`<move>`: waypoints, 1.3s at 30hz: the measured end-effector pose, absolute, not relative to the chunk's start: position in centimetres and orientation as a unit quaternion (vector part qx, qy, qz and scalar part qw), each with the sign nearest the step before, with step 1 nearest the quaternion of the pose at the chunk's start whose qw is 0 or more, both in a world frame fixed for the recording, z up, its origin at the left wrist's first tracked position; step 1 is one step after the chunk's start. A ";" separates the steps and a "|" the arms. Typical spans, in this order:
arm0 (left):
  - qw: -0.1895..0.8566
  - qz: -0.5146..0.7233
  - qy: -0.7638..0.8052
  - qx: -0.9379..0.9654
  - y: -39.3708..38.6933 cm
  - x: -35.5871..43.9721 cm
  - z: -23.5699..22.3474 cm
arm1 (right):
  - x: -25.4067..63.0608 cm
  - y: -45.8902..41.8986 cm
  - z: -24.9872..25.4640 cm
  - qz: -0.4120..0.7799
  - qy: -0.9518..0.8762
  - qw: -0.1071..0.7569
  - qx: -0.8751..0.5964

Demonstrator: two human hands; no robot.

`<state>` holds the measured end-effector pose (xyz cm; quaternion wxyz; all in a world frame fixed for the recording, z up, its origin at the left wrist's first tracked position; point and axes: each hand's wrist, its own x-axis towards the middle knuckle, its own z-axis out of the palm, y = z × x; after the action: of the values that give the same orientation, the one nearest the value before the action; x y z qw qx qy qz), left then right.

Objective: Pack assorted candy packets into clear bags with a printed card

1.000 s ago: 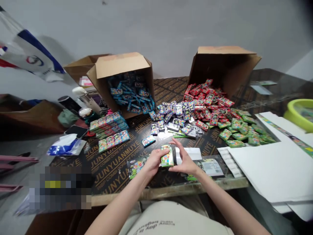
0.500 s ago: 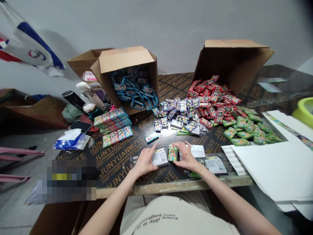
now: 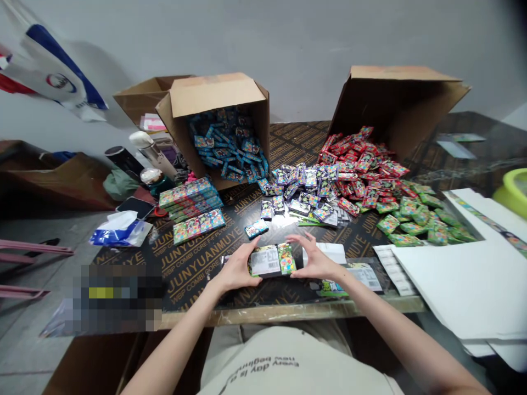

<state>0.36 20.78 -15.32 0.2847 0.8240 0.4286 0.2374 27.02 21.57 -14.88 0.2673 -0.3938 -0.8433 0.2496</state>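
On the table in front of me lies a flat pack with a white printed label (image 3: pixel 265 260). My left hand (image 3: pixel 239 265) is closed round its left end, with thumb and fingers at the near and far edges. A small green packet (image 3: pixel 285 259) sits against the pack's right end. My right hand (image 3: pixel 310 260) holds this packet at its right side between thumb and fingertips. A single blue packet (image 3: pixel 256 229) lies just beyond my left hand. Under my right forearm are a white card (image 3: pixel 331 253) and another labelled pack (image 3: pixel 365 276).
Blue packets (image 3: pixel 230 153) fill a tipped carton (image 3: pixel 218 99). Red packets (image 3: pixel 362 164) spill from a second carton (image 3: pixel 403 73). Purple packets (image 3: pixel 304 184) and green packets (image 3: pixel 428 219) are heaped nearby. Stacked packet rows (image 3: pixel 191 200) stand left; white sheets (image 3: pixel 457 280) lie right.
The green packet has moved left and now meets the end of the labelled pack. My left hand wraps further round the pack, which has shifted slightly.
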 end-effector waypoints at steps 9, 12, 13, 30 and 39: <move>0.283 0.451 0.555 0.639 20.0 4.7 -15.4 | 21.3 21.8 -13.1 0.554 -0.473 0.567 -0.384; 0.424 0.580 0.508 0.474 19.7 7.6 -15.6 | 18.5 22.2 -12.1 0.542 -0.378 0.624 -0.417; 0.472 0.623 0.478 0.400 19.7 8.4 -15.6 | 17.9 22.3 -11.9 0.537 -0.366 0.627 -0.430; 0.613 0.582 0.422 0.326 20.7 7.5 -12.0 | 22.8 21.8 -11.3 0.617 -0.397 0.515 -0.444; 0.603 0.467 0.462 0.452 22.5 6.7 -10.9 | 24.2 20.9 -11.9 0.453 -0.514 0.550 -0.477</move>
<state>6.73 22.46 -10.87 0.6032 0.4522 0.4621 0.4670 24.17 20.93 -11.89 0.5502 -0.4769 -0.5143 0.4532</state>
